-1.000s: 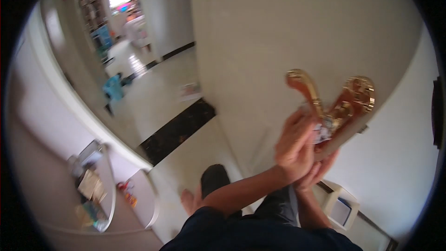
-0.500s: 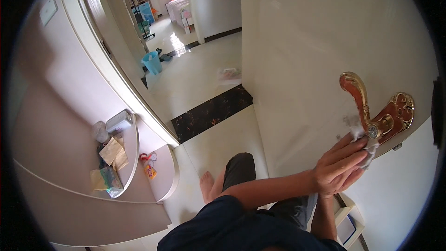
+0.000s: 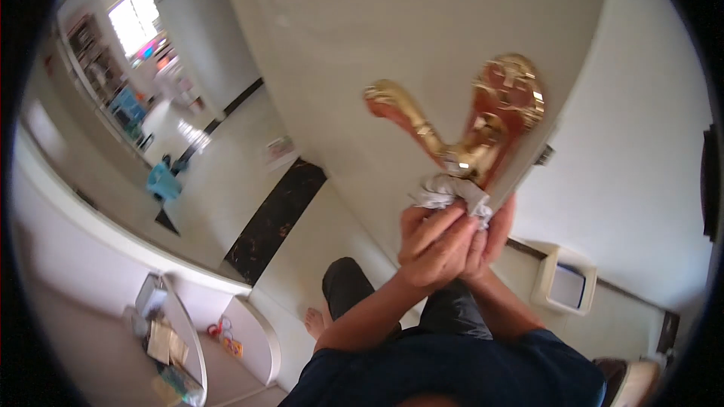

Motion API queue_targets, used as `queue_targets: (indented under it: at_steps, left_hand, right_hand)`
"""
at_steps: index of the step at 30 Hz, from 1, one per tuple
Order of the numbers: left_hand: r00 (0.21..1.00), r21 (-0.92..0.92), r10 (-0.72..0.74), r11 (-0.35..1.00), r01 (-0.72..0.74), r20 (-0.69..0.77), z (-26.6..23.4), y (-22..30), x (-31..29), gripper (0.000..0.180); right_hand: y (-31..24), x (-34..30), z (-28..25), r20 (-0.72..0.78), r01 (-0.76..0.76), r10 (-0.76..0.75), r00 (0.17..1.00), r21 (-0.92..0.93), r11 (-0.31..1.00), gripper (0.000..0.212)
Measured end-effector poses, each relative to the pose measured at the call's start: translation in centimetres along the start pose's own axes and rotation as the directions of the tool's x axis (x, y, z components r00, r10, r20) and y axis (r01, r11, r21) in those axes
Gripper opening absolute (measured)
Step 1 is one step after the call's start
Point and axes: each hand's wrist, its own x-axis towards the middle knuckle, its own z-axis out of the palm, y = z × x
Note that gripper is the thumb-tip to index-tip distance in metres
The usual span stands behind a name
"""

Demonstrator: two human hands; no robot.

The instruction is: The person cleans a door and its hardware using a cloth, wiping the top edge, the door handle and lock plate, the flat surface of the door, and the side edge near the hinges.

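Observation:
A crumpled white cloth (image 3: 446, 190) is bunched in my two hands, just below the neck of a gold and reddish-brown lever door handle (image 3: 422, 124). My left hand (image 3: 436, 247) pinches the cloth, fingers pointing up toward the handle. Close against it, my right hand (image 3: 490, 245) is closed at the cloth's right end; part of it is hidden behind the left. The cloth touches or nearly touches the lower part of the handle plate (image 3: 516, 90). The handle is fixed to a cream door (image 3: 339, 45) near its edge, where a metal latch (image 3: 544, 155) sticks out.
Left of me, rounded shelves (image 3: 260, 332) hold a metal tin, papers and small items. A dark marble threshold (image 3: 275, 218) crosses the doorway. Beyond stand a light blue bin (image 3: 162, 181) and a bright room. A cream bin (image 3: 544, 286) stands by the wall at right.
The view has turned, so handle and hands appear nearer the middle. My right hand, mostly hidden behind the left before, now shows beside it. The cloth sits bunched below the handle's neck.

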Motion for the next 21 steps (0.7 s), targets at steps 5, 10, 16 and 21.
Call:
queue_targets:
  at_steps: [5, 10, 16, 21]
  left_hand:
    - [0.987, -0.068, 0.158, 0.985, -0.159, -0.018, 3.6, 1.2, 4.1, 0.026]
    - [0.975, 0.043, 0.220, 0.974, -0.222, 0.031, 2.7, 0.8, 3.5, 0.023]
    - [0.970, 0.065, 0.210, 0.974, -0.219, 0.119, 1.8, 1.5, 3.1, 0.024]
    - [0.968, 0.197, 0.236, 0.948, -0.249, 0.087, 3.5, 3.1, 6.7, 0.038]
  right_hand:
    - [2.7, -0.6, -1.4, -0.037, -0.001, -0.007, 0.999, -0.187, 0.982, 0.073]
    - [1.3, 0.4, -1.4, 0.010, 0.040, -0.039, 0.999, -0.157, 0.987, 0.074]
    - [-0.7, 2.1, -0.2, 0.111, 0.208, -0.179, 0.978, -0.643, 0.737, 0.064]
    - [-0.8, 1.6, 0.8, 0.104, 0.228, -0.226, 0.969, -0.734, 0.640, 0.054]
